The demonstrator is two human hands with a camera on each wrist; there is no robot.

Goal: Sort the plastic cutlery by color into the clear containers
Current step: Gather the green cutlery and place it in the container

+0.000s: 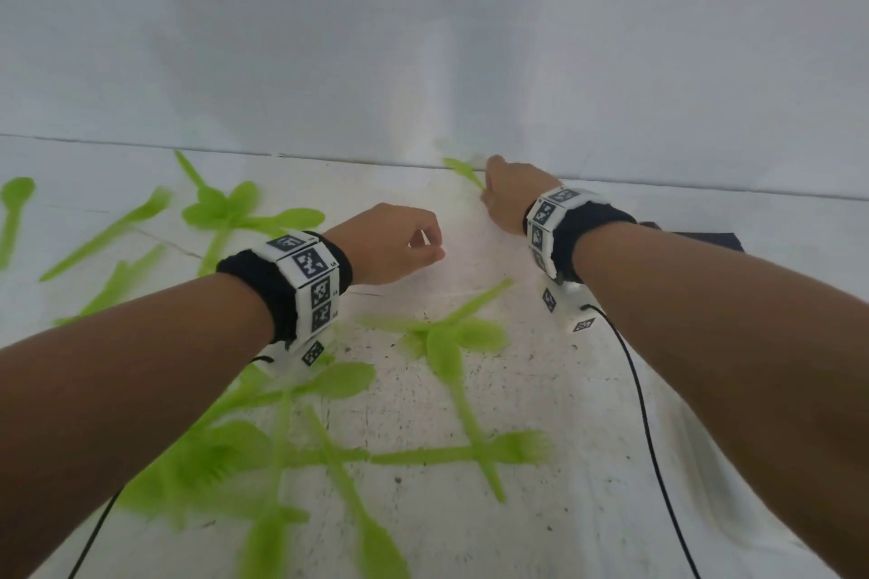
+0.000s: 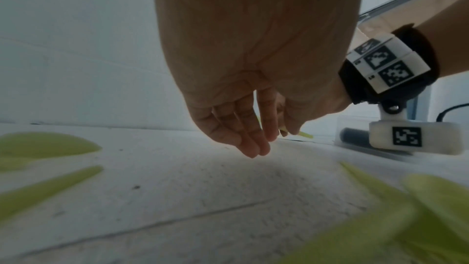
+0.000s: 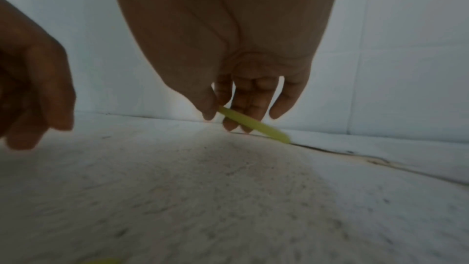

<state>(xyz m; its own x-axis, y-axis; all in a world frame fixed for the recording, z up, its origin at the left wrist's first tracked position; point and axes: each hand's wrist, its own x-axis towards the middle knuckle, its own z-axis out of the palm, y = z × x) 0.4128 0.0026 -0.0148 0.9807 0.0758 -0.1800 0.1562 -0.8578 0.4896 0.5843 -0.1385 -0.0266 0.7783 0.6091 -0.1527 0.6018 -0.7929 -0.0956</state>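
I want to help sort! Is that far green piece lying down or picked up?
Picked up at one end: the right hand pinches the green piece, its other end touching the table.
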